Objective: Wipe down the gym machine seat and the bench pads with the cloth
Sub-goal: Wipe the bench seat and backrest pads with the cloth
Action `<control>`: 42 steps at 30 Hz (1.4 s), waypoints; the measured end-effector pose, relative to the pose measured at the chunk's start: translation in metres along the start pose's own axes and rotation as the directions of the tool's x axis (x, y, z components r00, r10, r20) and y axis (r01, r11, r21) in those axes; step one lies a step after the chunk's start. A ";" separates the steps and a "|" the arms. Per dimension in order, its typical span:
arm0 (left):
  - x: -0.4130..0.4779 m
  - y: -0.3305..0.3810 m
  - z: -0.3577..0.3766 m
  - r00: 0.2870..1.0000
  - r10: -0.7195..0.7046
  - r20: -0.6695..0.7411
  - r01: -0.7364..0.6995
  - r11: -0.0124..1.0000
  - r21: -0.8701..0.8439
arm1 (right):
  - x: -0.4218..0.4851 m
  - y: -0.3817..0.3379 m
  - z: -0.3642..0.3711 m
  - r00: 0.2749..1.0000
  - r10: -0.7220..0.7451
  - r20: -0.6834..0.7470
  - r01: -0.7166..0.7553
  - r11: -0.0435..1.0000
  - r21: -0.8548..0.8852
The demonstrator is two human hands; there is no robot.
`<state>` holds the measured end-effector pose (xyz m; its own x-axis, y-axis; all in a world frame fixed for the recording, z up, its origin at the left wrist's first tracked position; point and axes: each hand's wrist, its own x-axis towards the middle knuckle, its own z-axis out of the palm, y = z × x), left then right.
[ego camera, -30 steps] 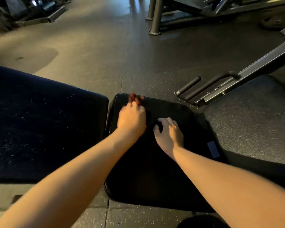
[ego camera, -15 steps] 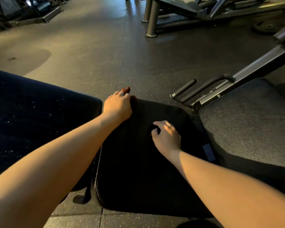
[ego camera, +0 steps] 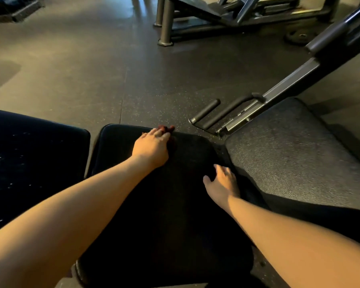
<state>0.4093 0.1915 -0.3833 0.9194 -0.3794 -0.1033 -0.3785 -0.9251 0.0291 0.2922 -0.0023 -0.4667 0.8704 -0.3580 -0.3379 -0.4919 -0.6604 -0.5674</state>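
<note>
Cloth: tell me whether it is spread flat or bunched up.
Bunched up. The cloth shows as a crumpled dark red lump beyond the left hand, at the far edge of the middle pad; the rest is hidden.

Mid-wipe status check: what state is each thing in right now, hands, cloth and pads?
left hand: on the cloth, pressing it down
right hand: loosely curled, empty, resting at the middle pad's right edge
cloth: bunched, at the middle pad's far edge, mostly under the left hand
middle pad: flat, both hands on it
left pad: pale flecks on it, no hand on it
right pad: no cloth on it
</note>
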 end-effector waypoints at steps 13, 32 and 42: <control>0.054 0.071 0.050 0.988 0.125 0.088 -0.116 0.988 -0.101 | 0.021 0.021 0.005 1.000 0.000 0.000 0.000 0.995 -0.099; 0.080 0.020 0.013 0.991 -0.092 0.101 0.097 0.995 -0.039 | 0.047 0.043 0.039 0.932 0.354 0.074 -0.347 0.933 -0.093; 0.050 0.042 0.044 0.988 0.140 0.067 -0.138 0.990 -0.022 | 0.041 0.030 0.029 0.933 0.357 0.034 -0.352 0.929 -0.114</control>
<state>0.4345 0.1342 -0.4314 0.8483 -0.5032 -0.1647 -0.4997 -0.8638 0.0650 0.3126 -0.0173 -0.5195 0.6358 -0.5476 -0.5439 -0.7609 -0.5627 -0.3231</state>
